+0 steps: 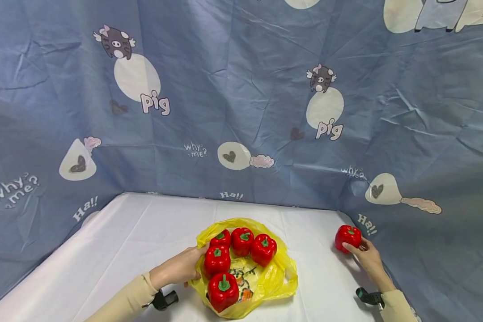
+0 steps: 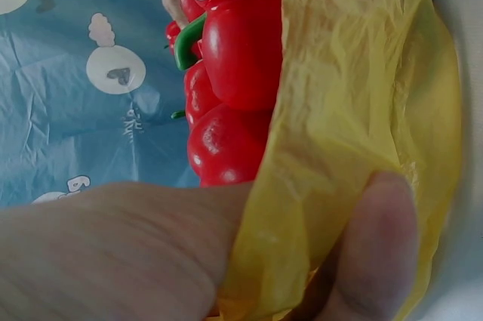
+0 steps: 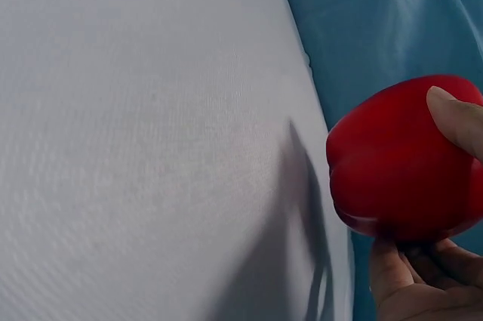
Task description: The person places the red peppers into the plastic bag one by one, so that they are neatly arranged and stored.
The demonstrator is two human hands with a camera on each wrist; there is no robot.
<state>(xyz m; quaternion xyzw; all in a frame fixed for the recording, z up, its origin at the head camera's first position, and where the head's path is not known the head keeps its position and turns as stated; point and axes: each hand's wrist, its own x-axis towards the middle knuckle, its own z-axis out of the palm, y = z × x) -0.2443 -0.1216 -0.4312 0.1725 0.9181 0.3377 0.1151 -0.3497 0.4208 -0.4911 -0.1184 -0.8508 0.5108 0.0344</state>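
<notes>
A yellow plastic bag (image 1: 279,268) lies open on the white table, with several red bell peppers (image 1: 223,291) inside, their green stems showing. At its left rim, my left hand (image 1: 181,267) grips the plastic between thumb and fingers; some fingers are hidden by the bag. In the left wrist view the thin yellow film (image 2: 339,102) is bunched in that hand, beside the shiny peppers (image 2: 243,49). Far to the right, my right hand (image 1: 368,260) holds another red bell pepper (image 1: 347,238) near the table's right edge. Thumb and fingers span this pepper (image 3: 407,162) in the right wrist view.
The white tabletop (image 1: 145,232) stretches left of the bag and between the bag and the right hand. A blue printed cloth (image 1: 233,103) hangs along the back and both sides. Dark camera mounts (image 1: 163,299) sit at the wrists.
</notes>
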